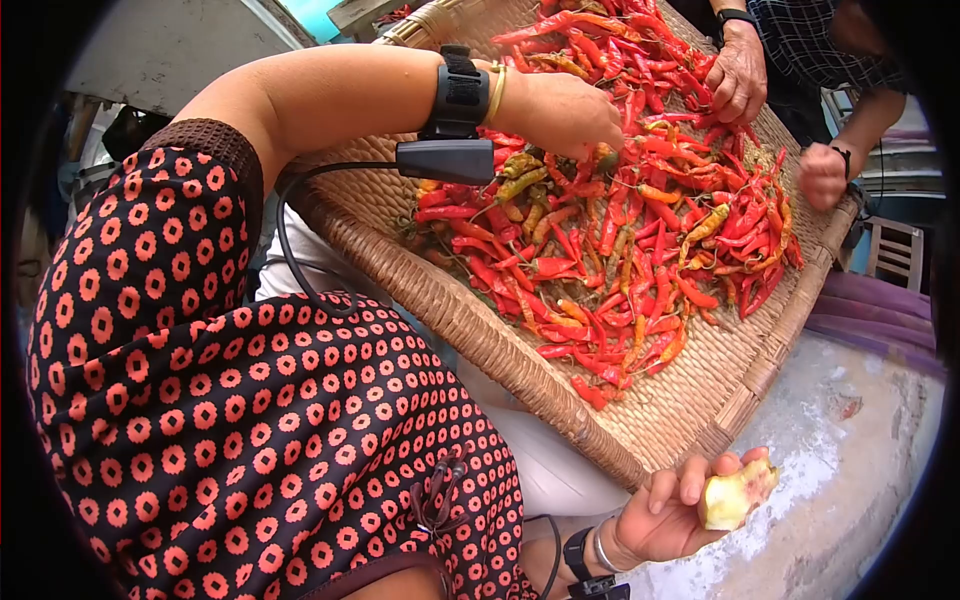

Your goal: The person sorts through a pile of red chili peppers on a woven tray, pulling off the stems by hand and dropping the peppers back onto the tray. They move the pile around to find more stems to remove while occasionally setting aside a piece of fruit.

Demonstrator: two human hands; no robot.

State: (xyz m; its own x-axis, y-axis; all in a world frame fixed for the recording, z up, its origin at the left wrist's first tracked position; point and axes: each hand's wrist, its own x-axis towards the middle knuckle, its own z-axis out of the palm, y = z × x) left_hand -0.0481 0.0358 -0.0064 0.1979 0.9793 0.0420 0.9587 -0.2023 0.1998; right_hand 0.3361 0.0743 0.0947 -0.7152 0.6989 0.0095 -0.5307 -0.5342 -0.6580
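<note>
A heap of red chili peppers (620, 240), some yellow-orange or greenish, lies in a large woven basket tray (470, 310). Reaching over the near rim, my left hand (565, 115) is among the peppers with its fingers bent and closed downward. What its fingertips pinch, if anything, is hidden. Below the tray's lower corner, my right hand (670, 515) is closed on a bitten fruit (738, 495) with pale yellow flesh and a brownish-red middle. It is held apart from the peppers.
Across the tray, another person's hand (738, 75) rests on the peppers, and their other hand (823, 177) is by the far rim. A black device (445, 160) with a cable hangs at my left wrist. Purple cloth (870, 310) and pale concrete floor (830, 450) lie beyond.
</note>
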